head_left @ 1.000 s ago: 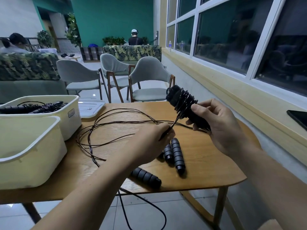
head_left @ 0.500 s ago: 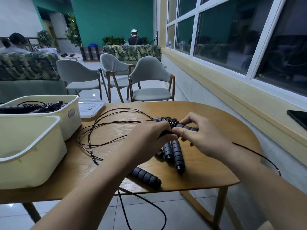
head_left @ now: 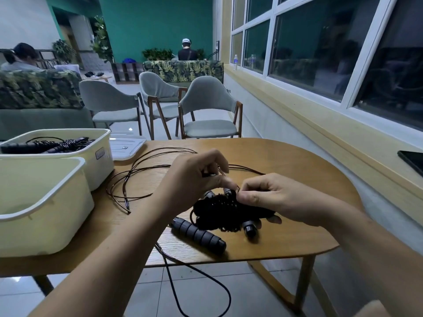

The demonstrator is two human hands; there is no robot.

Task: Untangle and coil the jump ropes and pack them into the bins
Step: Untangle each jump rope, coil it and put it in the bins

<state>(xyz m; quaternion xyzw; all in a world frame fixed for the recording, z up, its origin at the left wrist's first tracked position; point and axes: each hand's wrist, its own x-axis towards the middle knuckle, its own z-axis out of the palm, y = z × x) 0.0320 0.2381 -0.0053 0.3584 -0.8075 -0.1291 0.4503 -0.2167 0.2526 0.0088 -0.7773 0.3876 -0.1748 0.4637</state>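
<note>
Both left hand (head_left: pixel 191 183) and right hand (head_left: pixel 282 200) pinch rope (head_left: pixel 218 210) near table (head_left: pixel 288 242) edge.

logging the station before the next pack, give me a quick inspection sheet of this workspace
surface: wooden table, rounded end.
job's things: wrapped rope bundle under both hands; loose handle near the front edge; far bin holds coiled ropes; near bin, no rope seen in it.
clutter: white lid beside the far bin.
hands: left hand pinches the loose cord; right hand grips the bundle.
cables: loose cord loops across the table and drops off the front edge.
surroundings: grey chairs; dark flat device on the sill; people seated far behind.
</note>
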